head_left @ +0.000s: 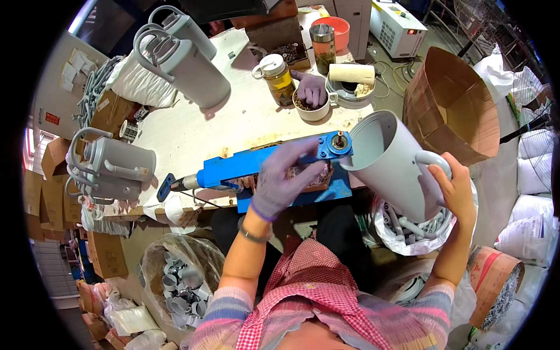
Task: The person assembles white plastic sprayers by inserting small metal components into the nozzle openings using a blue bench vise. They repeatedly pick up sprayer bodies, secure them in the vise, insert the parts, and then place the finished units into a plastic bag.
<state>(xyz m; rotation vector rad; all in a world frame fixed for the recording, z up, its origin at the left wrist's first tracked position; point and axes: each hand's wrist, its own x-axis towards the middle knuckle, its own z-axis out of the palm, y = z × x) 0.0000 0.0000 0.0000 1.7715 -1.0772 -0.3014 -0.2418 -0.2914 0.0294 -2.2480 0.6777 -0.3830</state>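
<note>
Gripping the side handle of a grey plastic can (pixel 396 175), the right hand (pixel 459 189) was clamped with its thumb over the grip, just right of the blue bench machine (pixel 239 166). The can was tilted, and its open mouth faced the machine's right end, with the lower rim close beside it; whether the two touched could not be told.

The left hand (pixel 283 181), in a thin purple glove, was over the near side of the machine toward its right end, thumb and fingers apart; contact with the blue metal could not be told either. A copper-coloured stud (pixel 340 138) stood up from the machine's right end, and a blue-and-black handle (pixel 166 187) lay off its left end.

Beyond the machine, a purple work glove (pixel 312 90) drooped into a white mug (pixel 311 111), near a white-lidded jar (pixel 278 81) and a metal-capped jar (pixel 322 49). Farther right of it stood a cardboard box (pixel 429 108). Grey lidded cans (pixel 198 73) were beyond the machine to the left. Nearer the person than the machine were a clear bag of grey curved pieces (pixel 182 291), to its left, and a white bag of grey handles (pixel 429 230), to its right.
</note>
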